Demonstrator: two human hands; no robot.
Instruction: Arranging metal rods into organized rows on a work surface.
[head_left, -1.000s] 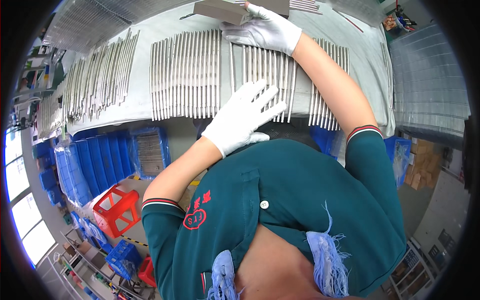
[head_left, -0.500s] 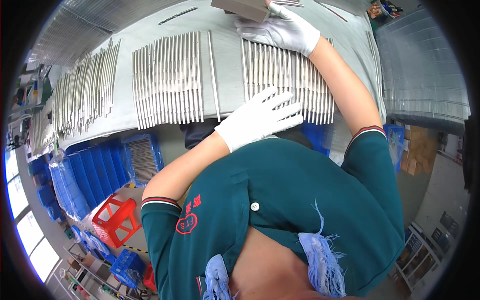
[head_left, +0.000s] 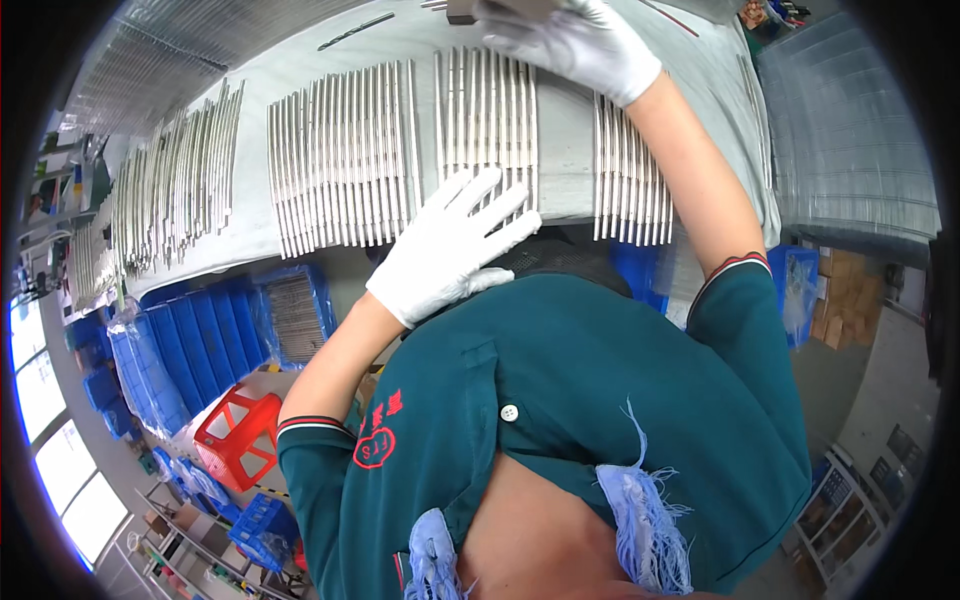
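Dozens of smooth, slim metal rods (head_left: 487, 110) lie side by side in separate rows, at 10, 11, 12 and between 1 and 2 o'clock. The white-gloved left hand (head_left: 450, 250), just off centre towards 11, grips nothing; its fingers are spread over the lower ends of the 12 o'clock row — whether they touch, I cannot tell. The right hand (head_left: 590, 48), gloved alike, grasps a flat-faced grey-brown block (head_left: 525, 8) around 12 to 1 o'clock, blurred and cut by the upper edge. A dark, spiral-fluted drill bit (head_left: 355, 32) rests at 11. Pale, matte cloth (head_left: 565, 165) covers the bench (head_left: 710, 105). Around it stand clear ribbed plastic (head_left: 850, 170) at 2, blue crates (head_left: 200, 340) at 9 and a red stool (head_left: 243, 438) at 8 — bright windows (head_left: 90, 510) beyond.
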